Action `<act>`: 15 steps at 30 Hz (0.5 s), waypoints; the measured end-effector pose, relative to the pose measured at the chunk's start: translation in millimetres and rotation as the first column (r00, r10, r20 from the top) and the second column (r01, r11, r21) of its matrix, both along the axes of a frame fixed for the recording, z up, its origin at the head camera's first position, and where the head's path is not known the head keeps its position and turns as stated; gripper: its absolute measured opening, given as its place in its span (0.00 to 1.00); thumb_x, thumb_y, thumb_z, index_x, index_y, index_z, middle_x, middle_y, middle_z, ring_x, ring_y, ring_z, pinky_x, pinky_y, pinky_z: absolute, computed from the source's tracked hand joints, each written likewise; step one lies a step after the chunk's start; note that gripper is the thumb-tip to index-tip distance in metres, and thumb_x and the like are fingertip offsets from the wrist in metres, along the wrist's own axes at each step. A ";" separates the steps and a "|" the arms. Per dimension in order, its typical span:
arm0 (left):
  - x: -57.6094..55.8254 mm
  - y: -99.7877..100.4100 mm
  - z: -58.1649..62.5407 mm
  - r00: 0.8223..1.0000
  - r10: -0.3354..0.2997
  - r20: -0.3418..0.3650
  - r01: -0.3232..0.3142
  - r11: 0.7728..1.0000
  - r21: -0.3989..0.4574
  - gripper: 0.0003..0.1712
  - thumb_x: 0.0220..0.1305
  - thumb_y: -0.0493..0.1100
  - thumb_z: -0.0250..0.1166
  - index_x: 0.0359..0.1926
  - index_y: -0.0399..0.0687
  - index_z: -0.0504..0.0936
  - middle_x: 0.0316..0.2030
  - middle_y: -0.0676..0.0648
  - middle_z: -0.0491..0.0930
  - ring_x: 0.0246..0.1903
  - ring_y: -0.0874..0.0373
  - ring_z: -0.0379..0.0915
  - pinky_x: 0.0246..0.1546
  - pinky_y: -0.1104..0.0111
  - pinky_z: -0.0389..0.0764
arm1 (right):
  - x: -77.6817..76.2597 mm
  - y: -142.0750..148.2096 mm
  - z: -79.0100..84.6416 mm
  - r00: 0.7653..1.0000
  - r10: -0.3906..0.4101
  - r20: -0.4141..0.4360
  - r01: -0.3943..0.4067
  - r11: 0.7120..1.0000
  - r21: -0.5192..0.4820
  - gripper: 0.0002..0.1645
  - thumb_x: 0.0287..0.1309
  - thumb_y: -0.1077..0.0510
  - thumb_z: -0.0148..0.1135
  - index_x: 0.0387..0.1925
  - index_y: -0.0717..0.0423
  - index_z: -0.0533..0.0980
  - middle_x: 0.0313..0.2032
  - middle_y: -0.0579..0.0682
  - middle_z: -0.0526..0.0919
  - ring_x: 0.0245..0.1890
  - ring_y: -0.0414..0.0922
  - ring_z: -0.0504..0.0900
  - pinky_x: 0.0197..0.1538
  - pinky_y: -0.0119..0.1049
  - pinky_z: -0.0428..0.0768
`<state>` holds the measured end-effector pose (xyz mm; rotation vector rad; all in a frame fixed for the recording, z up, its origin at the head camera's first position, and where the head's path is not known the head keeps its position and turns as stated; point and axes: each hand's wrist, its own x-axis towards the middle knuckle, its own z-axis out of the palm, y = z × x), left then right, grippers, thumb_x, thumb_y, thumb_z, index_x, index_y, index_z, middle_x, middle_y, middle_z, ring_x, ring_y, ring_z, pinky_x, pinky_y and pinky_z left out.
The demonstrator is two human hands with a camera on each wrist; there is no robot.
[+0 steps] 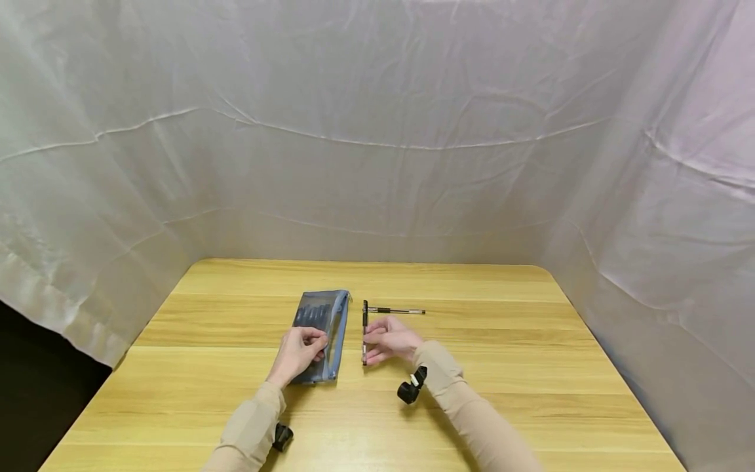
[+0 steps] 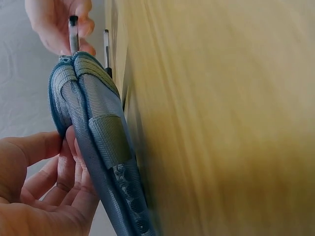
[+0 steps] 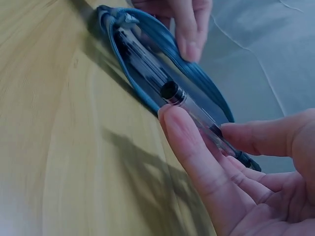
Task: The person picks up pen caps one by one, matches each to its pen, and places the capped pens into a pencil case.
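A blue zippered mesh pencil pouch (image 1: 307, 373) lies on the table, its zipped side parted. Through the mesh, several pens (image 1: 315, 316) show side by side. My left hand (image 1: 299, 354) pinches one edge of the opening between thumb and fingers. Just right of the pouch, my right hand (image 1: 392, 341) holds a clear-barrelled pen (image 3: 199, 114) with black ends between thumb and fingers, in front of the parted mouth. In the right wrist view more pens (image 3: 142, 59) show inside the pouch. A second similar pen (image 1: 401, 311) lies crosswise on the table beyond my right hand.
The wooden table (image 1: 472, 419) has a rounded far edge. Pale curtains (image 1: 377, 183) hang behind it and along both sides. A small black camera (image 1: 408, 392) is strapped at my right wrist, another camera (image 1: 283, 436) at my left.
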<state>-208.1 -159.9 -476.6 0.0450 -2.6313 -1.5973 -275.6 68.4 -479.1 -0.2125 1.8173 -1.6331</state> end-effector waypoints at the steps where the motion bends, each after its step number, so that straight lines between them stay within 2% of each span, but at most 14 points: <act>1: -0.2 0.1 -0.2 1.000 0.000 -0.001 0.000 1.000 0.001 0.06 0.65 0.33 0.65 0.39 0.33 0.87 0.25 0.44 0.86 0.21 0.60 0.80 0.25 0.70 0.84 | -0.2 -4.6 -0.5 1.000 0.001 0.002 -0.001 1.000 0.001 0.22 0.68 0.67 0.57 0.58 0.74 0.66 0.43 0.63 0.82 0.26 0.45 0.86 0.38 0.38 0.90; 8: -0.3 0.3 0.9 1.000 0.001 -0.008 -0.001 1.000 0.002 0.06 0.65 0.33 0.65 0.38 0.33 0.87 0.25 0.43 0.86 0.20 0.59 0.81 0.25 0.67 0.85 | -2.2 -31.2 -3.0 1.000 0.007 0.002 -0.007 1.000 0.012 0.17 0.67 0.68 0.58 0.54 0.72 0.69 0.38 0.59 0.83 0.24 0.45 0.85 0.37 0.39 0.90; 10: -0.3 0.0 0.8 1.000 0.002 -0.010 -0.002 1.000 0.001 0.06 0.65 0.33 0.65 0.38 0.33 0.87 0.25 0.43 0.86 0.20 0.59 0.81 0.25 0.68 0.85 | -1.6 -36.4 -1.0 1.000 0.025 -0.003 -0.025 1.000 0.002 0.18 0.67 0.69 0.56 0.56 0.73 0.69 0.37 0.60 0.83 0.25 0.45 0.86 0.38 0.40 0.90; 15: -0.7 -0.5 0.2 1.000 0.000 -0.008 0.000 1.000 0.006 0.06 0.65 0.33 0.65 0.38 0.32 0.87 0.25 0.42 0.86 0.21 0.60 0.81 0.25 0.68 0.85 | -2.4 -38.6 1.1 0.997 0.063 -0.041 -0.064 0.997 -0.031 0.22 0.69 0.69 0.53 0.62 0.74 0.67 0.43 0.66 0.84 0.29 0.45 0.88 0.42 0.42 0.90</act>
